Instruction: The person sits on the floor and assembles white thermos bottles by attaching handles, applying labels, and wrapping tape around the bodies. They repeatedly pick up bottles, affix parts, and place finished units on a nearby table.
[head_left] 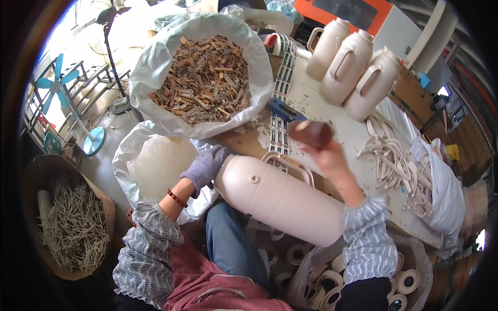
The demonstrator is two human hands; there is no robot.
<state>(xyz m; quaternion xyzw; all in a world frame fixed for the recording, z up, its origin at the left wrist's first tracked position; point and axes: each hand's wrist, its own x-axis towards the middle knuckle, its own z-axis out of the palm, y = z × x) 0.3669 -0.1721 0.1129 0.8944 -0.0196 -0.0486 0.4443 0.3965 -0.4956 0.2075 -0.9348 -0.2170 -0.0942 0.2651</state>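
A pale pink vacuum jug shell lies tilted on its side across my lap and the table edge, its handle facing the table. My left hand, in a grey-purple glove, is closed around its narrower left end. Above the jug, my bare right hand grips a reddish-brown cylindrical block, blurred by motion and apart from the jug. Beyond that hand, a blue tool lies on the table beside a strip of small dark-and-silver pieces.
A white sack of small brown-and-metal pieces stands ahead. Several finished-looking jugs stand at the back right, near pale straps. A box of thin sticks is at left; a bag of ring-shaped parts is below right.
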